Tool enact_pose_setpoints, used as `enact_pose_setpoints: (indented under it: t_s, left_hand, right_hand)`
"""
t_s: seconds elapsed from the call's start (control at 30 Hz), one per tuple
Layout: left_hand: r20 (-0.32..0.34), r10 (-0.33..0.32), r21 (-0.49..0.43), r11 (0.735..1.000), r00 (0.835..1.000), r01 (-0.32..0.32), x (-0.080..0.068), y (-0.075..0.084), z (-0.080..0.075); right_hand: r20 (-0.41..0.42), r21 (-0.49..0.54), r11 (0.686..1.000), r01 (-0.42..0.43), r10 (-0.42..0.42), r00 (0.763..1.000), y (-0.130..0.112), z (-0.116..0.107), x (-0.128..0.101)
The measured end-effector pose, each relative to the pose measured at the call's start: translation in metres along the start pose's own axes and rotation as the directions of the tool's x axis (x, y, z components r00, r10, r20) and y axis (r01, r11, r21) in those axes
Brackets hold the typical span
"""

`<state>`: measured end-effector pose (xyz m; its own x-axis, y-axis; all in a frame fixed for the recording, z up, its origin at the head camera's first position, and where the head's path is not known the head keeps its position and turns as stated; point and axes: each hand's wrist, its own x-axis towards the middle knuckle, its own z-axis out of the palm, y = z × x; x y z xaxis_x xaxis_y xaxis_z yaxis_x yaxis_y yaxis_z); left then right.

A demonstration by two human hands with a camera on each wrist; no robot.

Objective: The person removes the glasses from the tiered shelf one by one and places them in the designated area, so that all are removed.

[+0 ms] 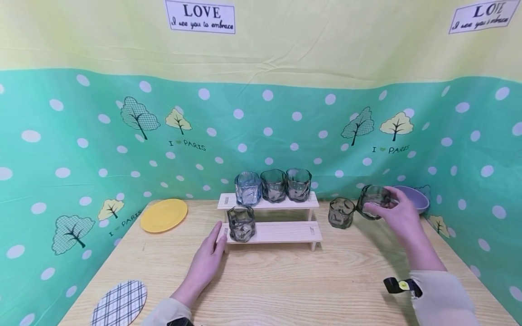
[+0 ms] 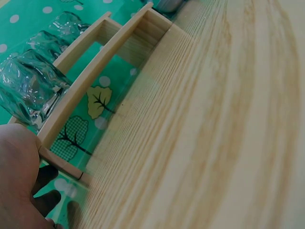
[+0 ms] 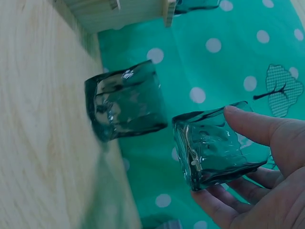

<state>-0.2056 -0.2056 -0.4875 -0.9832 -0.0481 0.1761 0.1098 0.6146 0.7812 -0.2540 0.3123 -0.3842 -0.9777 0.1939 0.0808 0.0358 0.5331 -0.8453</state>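
the right hand grips a wavy smoky-grey glass tumbler lifted and tilted, well right of the two-tier pale wooden rack; the left hand, fingers straight, touches the rack's left end.

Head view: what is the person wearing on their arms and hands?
Both hands are bare, with no gloves or rings visible. The right hand emerges from a pale cream sleeve with a black strap carrying a small yellow tag at the wrist. The left hand has a matching cream cuff.
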Motion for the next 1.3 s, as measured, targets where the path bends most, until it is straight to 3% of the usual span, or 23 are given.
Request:
enact_pose_setpoints:
  t_s: [0.47, 0.77, 1.3]
  left_hand:
    - [-0.01, 0.0, -0.008, 1.0, 1.0, 0.0, 0.0, 0.002, 0.001]
    - [-0.007, 0.002, -0.008, 1.0, 1.0, -0.002, -0.001, 0.002, 0.0]
    - [-0.004, -0.003, -0.011, 1.0, 1.0, 0.003, 0.0, 0.002, 0.0]
  right_hand:
    - [0.038, -0.033, 0.997, -0.075, 0.076, 0.996, 0.023, 0.003, 0.007]
    - [0.063, -0.053, 0.996, -0.076, 0.079, 0.995, 0.035, 0.009, 0.011]
    - [0.056, -0.015, 0.993, -0.118, 0.119, 0.991, 0.049, 0.02, 0.019]
